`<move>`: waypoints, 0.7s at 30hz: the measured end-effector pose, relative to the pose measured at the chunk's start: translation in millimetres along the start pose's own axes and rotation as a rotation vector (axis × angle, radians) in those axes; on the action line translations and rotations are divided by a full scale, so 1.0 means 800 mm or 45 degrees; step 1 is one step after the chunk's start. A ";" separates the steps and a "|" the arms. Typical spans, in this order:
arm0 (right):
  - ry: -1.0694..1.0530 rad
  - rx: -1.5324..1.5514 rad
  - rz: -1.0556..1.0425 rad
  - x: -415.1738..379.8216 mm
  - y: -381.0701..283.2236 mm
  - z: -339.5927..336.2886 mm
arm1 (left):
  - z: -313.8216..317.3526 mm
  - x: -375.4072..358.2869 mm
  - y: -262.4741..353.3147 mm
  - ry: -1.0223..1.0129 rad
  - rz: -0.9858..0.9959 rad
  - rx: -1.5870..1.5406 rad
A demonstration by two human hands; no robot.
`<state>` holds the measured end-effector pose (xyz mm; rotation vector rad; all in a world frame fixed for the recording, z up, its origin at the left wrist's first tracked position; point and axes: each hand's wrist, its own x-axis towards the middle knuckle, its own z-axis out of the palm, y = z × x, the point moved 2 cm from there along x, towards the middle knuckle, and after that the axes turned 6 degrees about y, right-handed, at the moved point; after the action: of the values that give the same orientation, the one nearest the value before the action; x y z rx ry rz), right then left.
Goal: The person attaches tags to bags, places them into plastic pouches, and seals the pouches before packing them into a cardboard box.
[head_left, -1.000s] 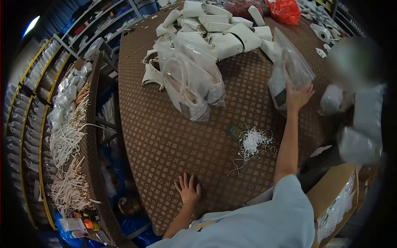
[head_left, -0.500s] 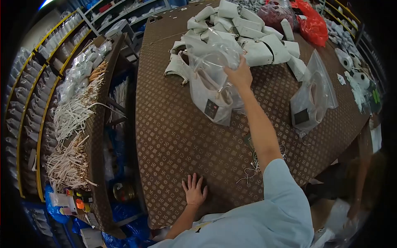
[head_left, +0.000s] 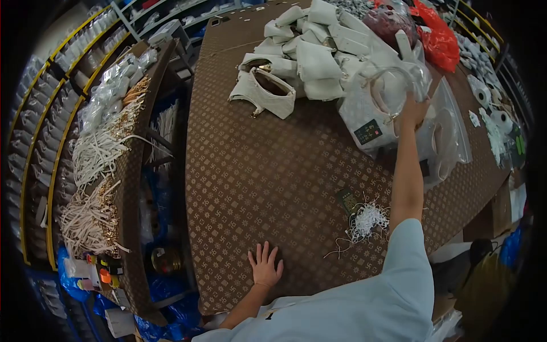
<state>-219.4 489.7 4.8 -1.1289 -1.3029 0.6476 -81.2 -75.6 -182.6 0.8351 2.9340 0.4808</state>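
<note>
My right hand point(head_left: 413, 111) grips the edge of a clear plastic bag with a white handbag point(head_left: 364, 117) inside. A dark tag shows on that handbag's front. Just beyond my hand, partly covered by my arm, a second bagged handbag point(head_left: 444, 137) stands on the table. My left hand point(head_left: 265, 265) lies flat on the brown patterned tablecloth point(head_left: 256, 188), fingers spread, holding nothing. A heap of white handbags point(head_left: 316, 60) fills the table's far side, and one handbag point(head_left: 265, 94) with its top gaping sits at the near left of it.
White strings point(head_left: 369, 221) and a dark green tag point(head_left: 346, 200) lie right of centre. Bundles of white straps point(head_left: 94, 214) cover a narrow side table at left. Red plastic point(head_left: 437, 37) and white rolls point(head_left: 500, 121) are at the far right. Shelves point(head_left: 43, 142) line the left.
My right hand has carried the bagged handbag rightwards, in front of the other bagged one. The heap and the pile of strings show more fully. My left hand stays flat.
</note>
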 end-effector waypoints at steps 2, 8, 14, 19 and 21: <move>-0.130 -0.183 -0.012 0.018 0.020 0.009 | -0.001 0.001 0.001 0.010 -0.016 -0.003; -0.303 -0.365 -0.065 0.023 -0.012 -0.024 | 0.006 0.000 -0.004 0.031 0.011 -0.005; -0.556 -0.132 -0.499 -0.072 0.002 -0.176 | 0.008 0.000 -0.003 0.045 0.023 0.012; -0.677 -0.429 -0.239 -0.180 0.037 -0.411 | 0.010 0.003 -0.003 0.056 0.145 0.012; -0.515 -0.627 -0.035 -0.221 0.050 -0.526 | 0.009 0.002 -0.006 -0.005 0.251 0.033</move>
<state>153.7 231.4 -57.1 -1.4171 -1.8908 0.5661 -83.8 -76.6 -190.4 1.1338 2.8742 0.4513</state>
